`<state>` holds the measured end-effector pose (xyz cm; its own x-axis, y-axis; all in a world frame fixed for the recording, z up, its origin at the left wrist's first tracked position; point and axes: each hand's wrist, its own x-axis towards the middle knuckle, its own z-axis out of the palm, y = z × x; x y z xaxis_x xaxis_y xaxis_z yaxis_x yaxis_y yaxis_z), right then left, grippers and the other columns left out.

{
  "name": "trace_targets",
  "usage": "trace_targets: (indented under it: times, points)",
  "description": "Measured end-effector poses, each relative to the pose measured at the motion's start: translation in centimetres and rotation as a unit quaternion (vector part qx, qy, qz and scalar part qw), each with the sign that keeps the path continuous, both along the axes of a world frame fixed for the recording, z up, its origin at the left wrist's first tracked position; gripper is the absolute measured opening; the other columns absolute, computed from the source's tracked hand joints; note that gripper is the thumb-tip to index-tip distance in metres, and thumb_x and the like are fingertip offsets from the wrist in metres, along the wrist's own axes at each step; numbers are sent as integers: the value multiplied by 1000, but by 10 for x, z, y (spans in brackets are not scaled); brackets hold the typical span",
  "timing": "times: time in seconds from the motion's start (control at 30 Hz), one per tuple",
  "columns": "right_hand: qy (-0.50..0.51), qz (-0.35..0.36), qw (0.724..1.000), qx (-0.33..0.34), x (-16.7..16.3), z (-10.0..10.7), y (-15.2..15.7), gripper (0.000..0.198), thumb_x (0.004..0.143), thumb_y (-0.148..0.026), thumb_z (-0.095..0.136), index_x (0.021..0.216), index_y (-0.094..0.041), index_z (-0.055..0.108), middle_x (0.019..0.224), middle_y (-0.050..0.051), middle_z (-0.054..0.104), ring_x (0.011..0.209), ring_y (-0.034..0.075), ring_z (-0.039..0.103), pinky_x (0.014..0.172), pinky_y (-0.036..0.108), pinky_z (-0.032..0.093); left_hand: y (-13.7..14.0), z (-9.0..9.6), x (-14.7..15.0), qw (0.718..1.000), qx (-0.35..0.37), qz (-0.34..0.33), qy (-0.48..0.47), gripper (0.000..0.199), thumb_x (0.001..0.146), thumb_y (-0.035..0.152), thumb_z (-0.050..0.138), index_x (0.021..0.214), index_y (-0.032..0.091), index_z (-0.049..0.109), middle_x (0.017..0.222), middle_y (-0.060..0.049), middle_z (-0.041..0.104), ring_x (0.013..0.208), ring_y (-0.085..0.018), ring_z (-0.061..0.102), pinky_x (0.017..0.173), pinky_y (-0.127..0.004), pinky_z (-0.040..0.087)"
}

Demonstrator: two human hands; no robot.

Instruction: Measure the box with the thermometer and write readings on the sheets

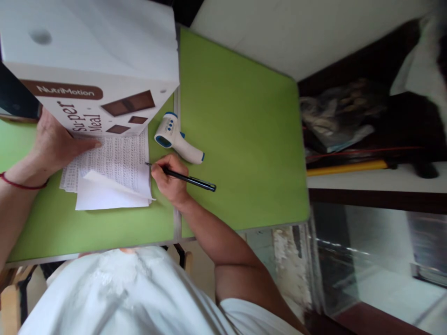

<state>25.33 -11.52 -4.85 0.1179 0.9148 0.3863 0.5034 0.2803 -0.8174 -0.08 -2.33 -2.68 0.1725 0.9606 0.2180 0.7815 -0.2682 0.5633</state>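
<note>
Right grip clamped on black pen, its tip at the written sheets' right edge. Left grip: thumb on sheets, fingers mostly hidden by white box, closure cannot be determined. Sheets lie on green tabletop.

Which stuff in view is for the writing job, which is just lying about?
In use:
- black pen, in the right grip
- written sheets, left grip's thumb on them

Seemingly just lying about:
- white-and-blue handheld thermometer
- NutriMotion box
- yellow rod

There are two hands, one pen, one paper pile, one thermometer, one bracelet and one box (bearing three brown shapes).
</note>
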Motion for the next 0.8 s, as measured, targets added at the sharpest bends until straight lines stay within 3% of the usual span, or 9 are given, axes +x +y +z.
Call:
trace_targets:
  times: [0.23, 0.5, 0.8]
  points:
    - [5, 5, 1000, -17, -1, 0, -1, 16, 79, -21, 55, 65, -23, 49, 52, -7, 49, 45, 8, 43, 43, 22, 35, -1, 3, 2, 1000, -13, 12, 3, 75, 54, 37, 81, 120, 15, 55, 132, -11, 54, 132, -34, 41, 115, -42, 32]
    - [-19, 18, 1000, -3, 0, 0, -1, 15, 78, -20, 57, 66, -23, 49, 56, -7, 51, 49, 8, 46, 47, 22, 39, -1, 3, 1, 1000, -10, 7, -1, 93, 53, 38, 84, 133, 14, 44, 139, -13, 48, 134, -35, 39, 115, -44, 31]
    - [-18, -3, 1000, 7, 3, 8, -2, 12, 81, -25, 55, 71, -21, 50, 58, -7, 51, 51, 8, 47, 49, 22, 41, -1, 2, 2, 1000, 3, 3, -7, 95, 48, 30, 90, 130, 11, 46, 143, -17, 44, 133, -37, 40, 114, -45, 32]
